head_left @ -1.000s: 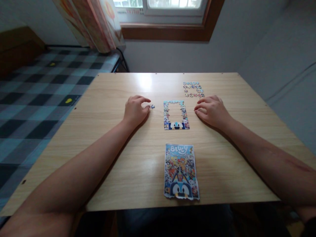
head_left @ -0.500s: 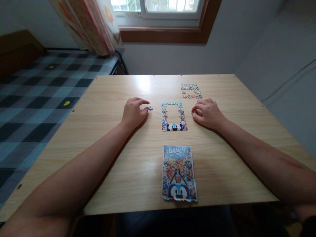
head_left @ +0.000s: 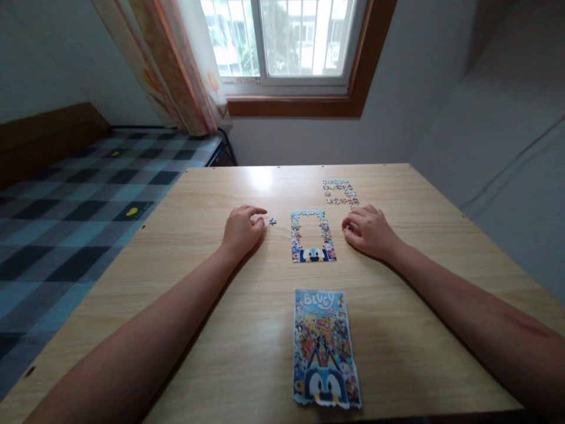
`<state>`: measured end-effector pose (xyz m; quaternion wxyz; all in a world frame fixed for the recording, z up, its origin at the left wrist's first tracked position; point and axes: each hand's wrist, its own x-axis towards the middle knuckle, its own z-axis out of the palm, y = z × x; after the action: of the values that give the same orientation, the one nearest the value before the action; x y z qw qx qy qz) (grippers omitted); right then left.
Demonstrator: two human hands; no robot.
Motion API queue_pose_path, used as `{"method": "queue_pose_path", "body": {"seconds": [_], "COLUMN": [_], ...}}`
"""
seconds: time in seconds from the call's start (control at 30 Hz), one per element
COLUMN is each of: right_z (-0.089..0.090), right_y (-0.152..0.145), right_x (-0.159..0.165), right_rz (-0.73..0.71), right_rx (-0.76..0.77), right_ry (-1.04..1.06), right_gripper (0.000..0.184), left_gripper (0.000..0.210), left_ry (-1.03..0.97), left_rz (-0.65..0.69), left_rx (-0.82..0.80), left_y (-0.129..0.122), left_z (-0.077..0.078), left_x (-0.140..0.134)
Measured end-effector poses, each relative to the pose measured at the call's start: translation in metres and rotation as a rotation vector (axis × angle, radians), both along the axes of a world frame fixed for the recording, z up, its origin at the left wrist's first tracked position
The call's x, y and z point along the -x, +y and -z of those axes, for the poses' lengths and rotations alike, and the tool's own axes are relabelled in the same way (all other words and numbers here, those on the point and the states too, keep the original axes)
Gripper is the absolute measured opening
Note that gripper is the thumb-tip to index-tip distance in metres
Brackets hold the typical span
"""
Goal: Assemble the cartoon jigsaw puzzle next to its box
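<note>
My left hand [head_left: 242, 228] rests on the table with thumb and forefinger apart and nothing between them. A small blue jigsaw piece [head_left: 272, 222] lies just beyond its fingertips, not touching them. To its right is the jigsaw border [head_left: 295, 240], joined into an upright rectangle with bare table in its middle and a blue dog face along the bottom. My right hand [head_left: 369, 231] lies to the right of the border, its fingers curled down on a jigsaw piece [head_left: 346, 228] that is mostly hidden under the fingertips.
Loose jigsaw pieces [head_left: 338, 201] lie in rows behind my right hand. A printed Bluey picture sheet [head_left: 326, 347] with a ragged lower edge lies at the front of the wooden table [head_left: 220, 347]. A checked bed [head_left: 92, 218] stands on the left, a window [head_left: 304, 41] behind.
The view has tilted up, so everything sits lower in the picture. My left thumb has come away from the blue piece, leaving it lying on the table. My right hand stays nearly in place.
</note>
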<state>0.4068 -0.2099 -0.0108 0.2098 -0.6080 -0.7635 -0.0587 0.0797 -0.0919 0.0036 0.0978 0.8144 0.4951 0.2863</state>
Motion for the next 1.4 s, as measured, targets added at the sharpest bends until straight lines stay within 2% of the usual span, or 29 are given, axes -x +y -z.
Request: {"method": "queue_pose_path", "body": {"seconds": [0.33, 0.47, 1.1, 1.27, 1.4], "right_z": [0.001, 0.002, 0.002, 0.004, 0.011], "right_y": [0.0, 0.001, 0.003, 0.005, 0.014], "right_x": [0.003, 0.003, 0.005, 0.005, -0.006], "right_rz": [0.0, 0.002, 0.028, 0.044, 0.098], "right_rx": [-0.006, -0.005, -0.003, -0.038, -0.137], "right_ry": [0.015, 0.018, 0.044, 0.1, 0.251], "right_gripper": [0.011, 0.01, 0.011, 0.013, 0.018], "left_gripper": [0.027, 0.034, 0.023, 0.024, 0.024], "left_ry": [0.123, 0.176, 0.198, 0.204, 0.194], "left_rz": [0.017, 0.031, 0.051, 0.077, 0.098], "left_rx": [0.038, 0.026, 0.007, 0.004, 0.001], "left_y": [0.001, 0.0, -0.001, 0.004, 0.007], "left_z": [0.004, 0.005, 0.002, 0.005, 0.007], "left_x": [0.002, 0.001, 0.001, 0.003, 0.004]}}
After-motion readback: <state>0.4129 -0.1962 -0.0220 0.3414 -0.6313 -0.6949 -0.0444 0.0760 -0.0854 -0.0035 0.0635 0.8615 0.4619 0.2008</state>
